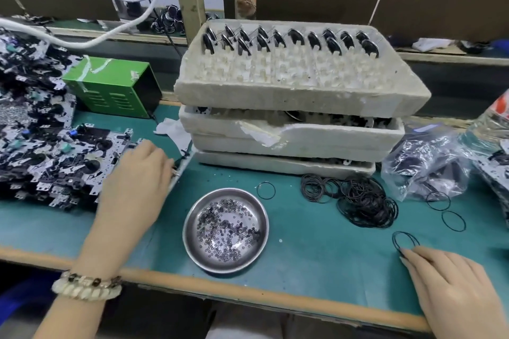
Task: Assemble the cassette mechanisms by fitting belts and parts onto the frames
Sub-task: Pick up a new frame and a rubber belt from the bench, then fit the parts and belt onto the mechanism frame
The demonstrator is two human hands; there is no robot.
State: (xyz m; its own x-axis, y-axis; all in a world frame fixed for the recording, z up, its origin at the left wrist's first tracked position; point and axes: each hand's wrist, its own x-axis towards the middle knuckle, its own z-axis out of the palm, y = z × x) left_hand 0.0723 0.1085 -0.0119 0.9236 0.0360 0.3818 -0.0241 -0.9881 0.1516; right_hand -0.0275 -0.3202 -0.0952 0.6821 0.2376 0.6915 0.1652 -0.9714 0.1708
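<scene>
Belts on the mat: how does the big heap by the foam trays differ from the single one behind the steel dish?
The belt heap is many tangled, overlapping loops; the single belt is one open round loop lying flat. The heap sits right of centre before the foam trays; the single belt lies apart, beside the far rim of the steel dish. Both are thin black rings.

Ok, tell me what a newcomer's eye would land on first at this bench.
The stack of white foam trays at centre back, the top one holding rows of black wheels. Then the steel dish of tiny washers at front centre, with a tangle of black belts to its right. At left, the left hand rests on a heap of frames.
</scene>
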